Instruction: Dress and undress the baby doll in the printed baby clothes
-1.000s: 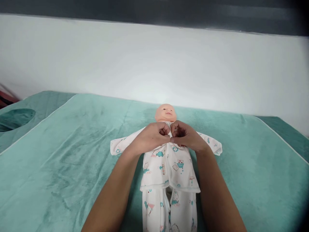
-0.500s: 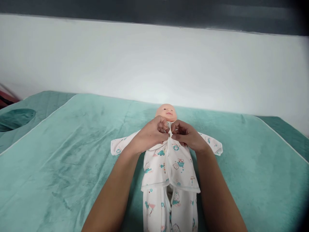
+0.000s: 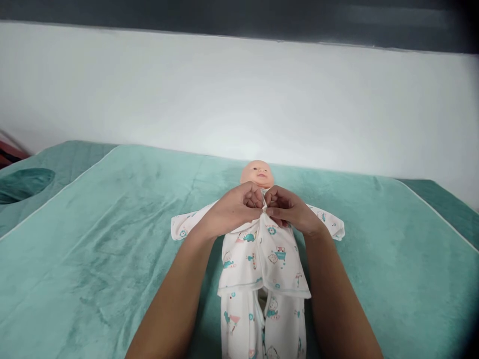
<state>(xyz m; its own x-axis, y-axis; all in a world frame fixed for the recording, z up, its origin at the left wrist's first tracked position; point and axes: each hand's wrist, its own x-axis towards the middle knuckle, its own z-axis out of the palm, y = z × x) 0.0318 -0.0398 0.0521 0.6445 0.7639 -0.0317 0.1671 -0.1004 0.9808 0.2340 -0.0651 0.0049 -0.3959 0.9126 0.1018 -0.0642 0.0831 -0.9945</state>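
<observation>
A baby doll (image 3: 257, 172) lies on its back, head away from me, dressed in a white printed jacket (image 3: 279, 271) and matching trousers (image 3: 284, 326). At the chest, my left hand (image 3: 241, 204) pinches one front edge of the jacket from the left. From the other side, my right hand (image 3: 287, 209) grips the opposite edge, fingers curled. Both sets of fingertips meet at the front opening just below the collar. A small fastening seems to lie between them, mostly covered. Both sleeves stretch out sideways, and below my hands the jacket's front edges lie together.
Beneath the doll spreads a rumpled teal cover (image 3: 112, 239) with pale piping. A round opening (image 3: 26, 184) shows in the padded surface at far left. Behind stands a white wall (image 3: 239, 94) with a dark band above. Something red (image 3: 11, 154) pokes in at the left edge.
My fingertips have shifted slightly at the jacket's opening, and the edges between them sit a little differently. The doll and both arms are almost unmoved.
</observation>
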